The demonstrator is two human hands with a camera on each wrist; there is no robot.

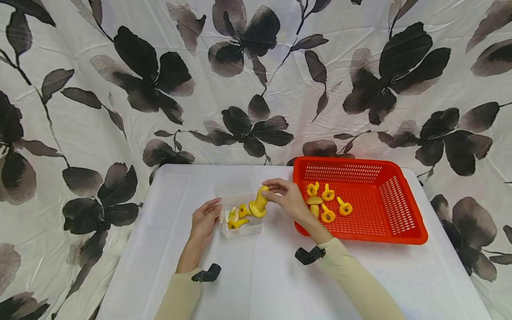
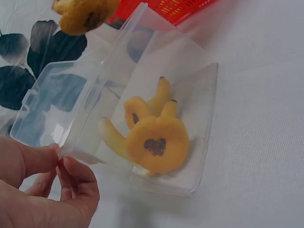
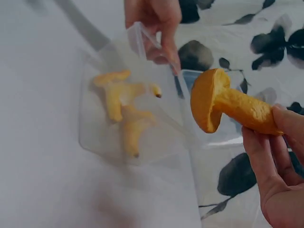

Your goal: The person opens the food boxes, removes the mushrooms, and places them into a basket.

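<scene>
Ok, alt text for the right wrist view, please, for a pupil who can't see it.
A right hand pinches a yellow mushroom by its stem. A left hand holds the edge of a clear plastic box with more yellow mushrooms inside.

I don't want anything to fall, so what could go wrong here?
The held yellow mushroom might slip, because the right hand grips it only near the end of its stem. The clear box could tip if the left hand, pinching its edge, tugs too hard.
</scene>
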